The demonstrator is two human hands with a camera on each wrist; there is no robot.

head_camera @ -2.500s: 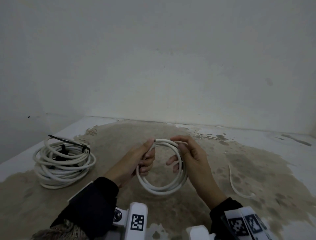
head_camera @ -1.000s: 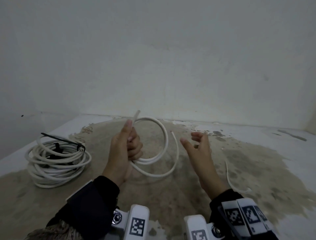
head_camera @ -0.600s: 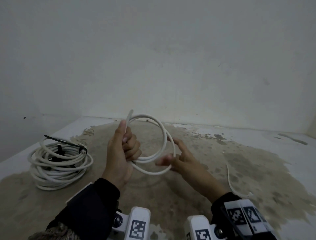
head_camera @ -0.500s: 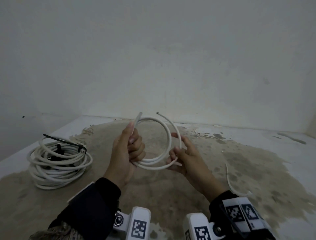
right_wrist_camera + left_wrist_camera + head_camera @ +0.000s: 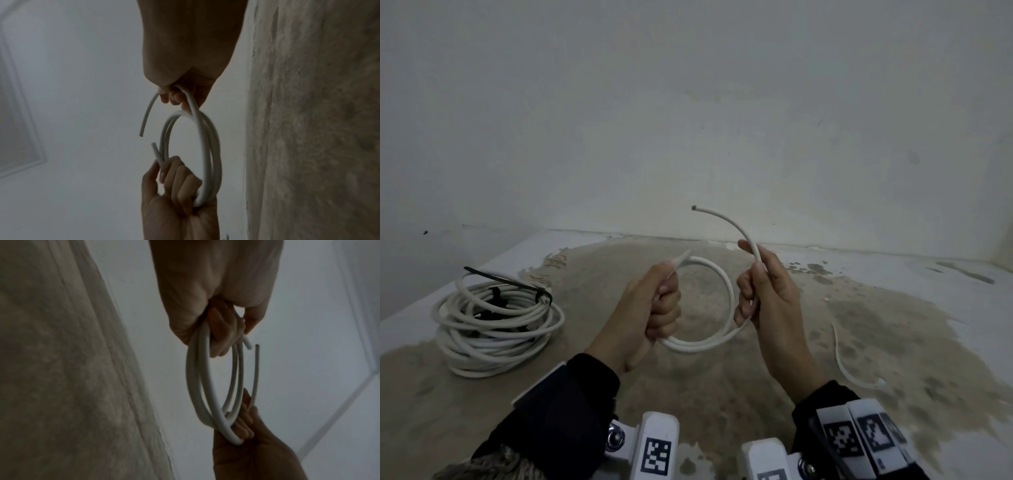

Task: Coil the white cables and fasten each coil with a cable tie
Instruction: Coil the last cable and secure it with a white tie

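A short white cable (image 5: pixel 726 284) forms a small coil held in the air between both hands. My left hand (image 5: pixel 650 308) grips the coil's left side in a fist (image 5: pixel 218 331), with one cable end sticking up past the thumb. My right hand (image 5: pixel 763 291) grips the coil's right side (image 5: pixel 185 95), and the free end (image 5: pixel 722 217) arcs up and to the left above it. A large white cable coil (image 5: pixel 493 318) lies on the floor at the left with a black cable tie (image 5: pixel 517 284) around it.
A loose piece of white cable (image 5: pixel 849 363) lies on the stained floor (image 5: pixel 722 383) at the right. A pale wall (image 5: pixel 688 120) rises close behind. The floor's left edge (image 5: pixel 431 301) drops off beside the large coil.
My right hand let go of the coil, reached back in and now grips its right side. The free end has swung up above that hand.
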